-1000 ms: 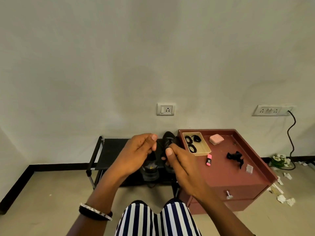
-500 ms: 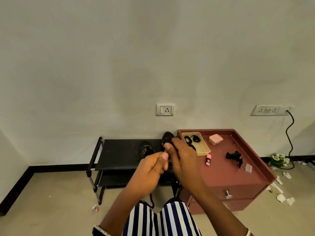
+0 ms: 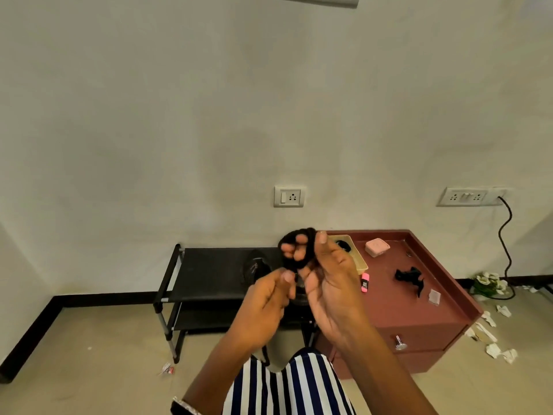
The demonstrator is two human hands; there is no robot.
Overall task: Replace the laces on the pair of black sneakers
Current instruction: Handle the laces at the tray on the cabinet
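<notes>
From the head camera, both hands are up in front of the person and close together. The right hand (image 3: 329, 289) has its palm turned up, and its fingers (image 3: 302, 240) are curled with a black lace (image 3: 299, 232) wound round them in a loop. The left hand (image 3: 263, 307) is just beside it, a bit lower, and pinches the same lace between thumb and fingers. One end of the lace hangs down under the left hand, over the striped clothes (image 3: 287, 384). Behind the hands, a black sneaker (image 3: 255, 269) sits on top of a low black rack (image 3: 209, 274) by the wall. A second dark shape behind the right hand is too hidden to tell what it is. Next to the rack on the right stands a red-brown cabinet (image 3: 404, 313). On it is a tan tray (image 3: 360, 262) with more black lace coils (image 3: 344, 245) inside, a pink box (image 3: 377, 247), a small pink thing (image 3: 365, 282) and a black clip (image 3: 408, 277). Bits of paper (image 3: 490, 351) lie on the floor at the right.
</notes>
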